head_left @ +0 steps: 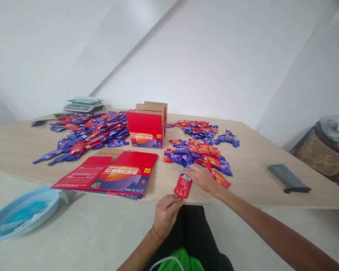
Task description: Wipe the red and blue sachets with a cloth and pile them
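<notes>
A red pouch (183, 186) with pale print lies at the table's near edge, between my two hands. My left hand (166, 212) pinches its lower corner, just over the edge. The fingers of my right hand (201, 177) are closed at the pouch's upper end. A small silvery-grey bit (184, 171) shows by those fingertips; whether it is cloth or part of the pouch I cannot tell. Right behind my right hand lies a pile of red and purple pouches (197, 152).
Flattened red and purple cartons (124, 173) lie left of my hands. Behind them stands an upright carton (145, 130). A larger pouch heap (93, 131) and a scale (83, 107) are further left. A blue basin (25, 210) sits lower left, a grey cloth-like bundle (288, 178) right.
</notes>
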The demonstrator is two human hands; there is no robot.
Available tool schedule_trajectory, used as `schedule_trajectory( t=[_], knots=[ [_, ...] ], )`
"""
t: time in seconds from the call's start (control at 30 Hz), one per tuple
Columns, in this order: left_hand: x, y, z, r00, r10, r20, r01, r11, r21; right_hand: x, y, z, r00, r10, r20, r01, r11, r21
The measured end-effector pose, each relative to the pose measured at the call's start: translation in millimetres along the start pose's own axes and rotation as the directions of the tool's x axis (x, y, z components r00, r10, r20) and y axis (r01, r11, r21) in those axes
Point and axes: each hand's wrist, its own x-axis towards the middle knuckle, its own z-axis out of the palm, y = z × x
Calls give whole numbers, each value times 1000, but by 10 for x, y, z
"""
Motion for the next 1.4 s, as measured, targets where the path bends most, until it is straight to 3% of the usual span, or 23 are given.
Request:
schedule_trajectory(
  t=[0.07,0.17,0.3,0.37,0.47,0.57,0.67,0.73,0.9,1.0,1.13,1.23,1.4],
  knots=[
    [34,79,-62,998,-68,-16,67,997,-25,-37,23,-77,984,58,-167,-47,996,73],
    [98,127,-208,978,-204,-54,199,976,-84,-95,66,-231,922,153,-355,-93,979,179],
    [148,43,-361,869,-484,-99,459,866,-199,-152,62,-397,908,138,-396,-74,982,172],
    [154,-5,-396,837,-544,-58,524,828,-198,-165,13,-429,917,109,-383,-54,987,153],
    [163,-22,-440,892,-451,29,450,892,44,-154,-100,-427,925,91,-369,-38,988,149],
    [169,2,-488,966,-247,83,209,926,315,-91,-225,-412,949,78,-304,-23,983,182],
    [136,-6,-500,986,-28,165,-33,935,353,22,-384,-391,986,38,-161,0,973,231],
    [88,-41,-476,981,57,187,-117,937,328,104,-530,-352,997,11,-70,8,964,266],
    [-41,-139,-386,987,109,119,-137,957,257,206,-874,-99,983,-165,78,134,943,304],
    [-79,-169,-350,989,123,77,-139,959,246,227,-823,98,969,-228,90,197,943,267],
    [-97,-188,-306,993,118,14,-118,961,249,322,-462,272,994,-101,50,91,979,180],
    [-106,-188,-276,994,107,-20,-99,965,245,383,-278,258,1000,-15,22,11,988,152],
    [-122,-160,-243,997,69,-44,-57,972,227,303,-469,55,983,30,-183,27,953,301]
  ],
)
